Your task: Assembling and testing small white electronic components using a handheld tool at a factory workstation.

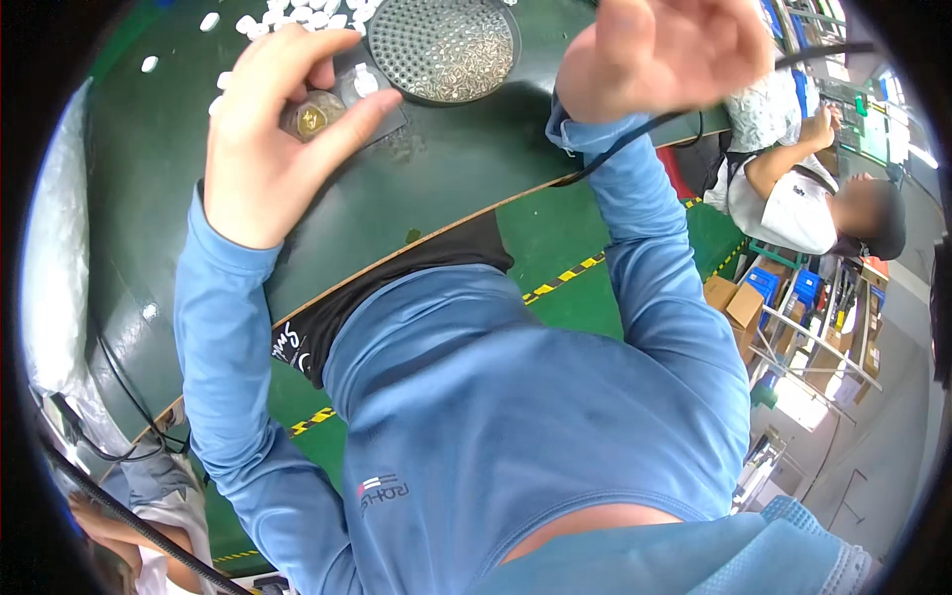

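Observation:
My left hand [260, 129] curves over a small fixture on the table, thumb and forefinger apart. Between their tips a small white plastic piece [364, 81] sits on a dark base plate [389, 127]. Beside it, partly covered by my fingers, is a clear round part with a brass-coloured centre [311, 120]. My right hand [666, 61] is raised over the table's right side, blurred and cut by the upper edge; its fingers do not show clearly. Just right of the fixture lies a round black dish [405, 45] with many small metal screws [474, 64].
Several white plastic pieces [297, 14] lie scattered at the far left of the green table [139, 218]. A black cable [650, 127] crosses by my right wrist. A plastic-wrapped roll [58, 238] lines the left side. Another person [793, 198] sits at right, another [164, 516] at lower left.

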Demonstrator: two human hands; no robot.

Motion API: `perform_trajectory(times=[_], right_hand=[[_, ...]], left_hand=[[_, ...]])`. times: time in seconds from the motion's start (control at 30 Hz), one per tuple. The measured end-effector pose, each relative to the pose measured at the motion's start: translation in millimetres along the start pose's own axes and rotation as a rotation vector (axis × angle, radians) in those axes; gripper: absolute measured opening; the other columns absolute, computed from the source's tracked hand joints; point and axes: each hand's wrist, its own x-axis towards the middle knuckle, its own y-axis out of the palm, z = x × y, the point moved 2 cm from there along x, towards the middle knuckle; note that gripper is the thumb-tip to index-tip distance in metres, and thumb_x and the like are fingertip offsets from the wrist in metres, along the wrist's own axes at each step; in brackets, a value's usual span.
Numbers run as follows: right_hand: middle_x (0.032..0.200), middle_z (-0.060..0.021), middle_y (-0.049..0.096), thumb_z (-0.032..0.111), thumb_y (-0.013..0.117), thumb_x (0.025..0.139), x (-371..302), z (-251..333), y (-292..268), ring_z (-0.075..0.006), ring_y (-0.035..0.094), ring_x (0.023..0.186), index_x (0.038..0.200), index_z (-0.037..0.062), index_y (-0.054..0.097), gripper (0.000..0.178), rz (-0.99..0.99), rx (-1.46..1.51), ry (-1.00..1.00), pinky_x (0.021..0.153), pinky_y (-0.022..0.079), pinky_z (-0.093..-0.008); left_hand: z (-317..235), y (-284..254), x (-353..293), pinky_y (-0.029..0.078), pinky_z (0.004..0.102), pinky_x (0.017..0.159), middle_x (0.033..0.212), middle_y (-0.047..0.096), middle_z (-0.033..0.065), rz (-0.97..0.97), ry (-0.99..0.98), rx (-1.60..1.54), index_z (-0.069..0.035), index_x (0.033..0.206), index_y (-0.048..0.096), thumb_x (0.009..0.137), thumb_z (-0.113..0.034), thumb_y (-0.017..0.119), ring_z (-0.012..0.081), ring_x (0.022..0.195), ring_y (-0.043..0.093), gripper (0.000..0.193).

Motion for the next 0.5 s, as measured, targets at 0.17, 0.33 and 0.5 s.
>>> perform_trajectory(times=[0.17,0.33,0.5], right_hand=[[0.101,-0.0081,0.068,0.017,0.078,0.092,33.8,-20.1,49.3,-0.0147,0.066,0.089,0.14,-0.0033,0.048,0.061,0.2,0.687,0.692,0.079,0.053,-0.0286],[0.069,-0.0062,0.061,0.026,0.074,0.095,47.0,-11.0,61.3,-0.0152,0.058,0.051,0.115,-0.0004,0.061,0.035,0.133,0.76,0.78,0.048,0.046,-0.0282],[0.065,-0.0073,0.055,0.046,0.067,0.097,57.8,24.0,59.5,-0.0163,0.054,0.05,0.104,0.0007,0.058,0.047,0.044,0.63,1.344,0.048,0.043,-0.0267]], left_hand=[[-0.6,3.9,0.2,0.043,0.0287,0.071,0.083,0.057,0.003,0.0,0.037,0.093,-0.002,0.112,0.071,0.078,-0.006,0.085,0.0166,0.078,0.052,0.037],[5.5,7.5,-1.1,0.045,0.0311,0.071,0.08,0.059,0.0048,0.037,0.02,0.121,0.0,0.103,0.072,0.08,-0.006,0.084,0.0182,0.077,0.054,0.027],[3.5,7.0,-2.4,0.045,0.0322,0.07,0.079,0.058,0.0068,0.03,0.041,0.127,0.001,0.1,0.071,0.08,-0.006,0.083,0.0206,0.078,0.055,0.025]])
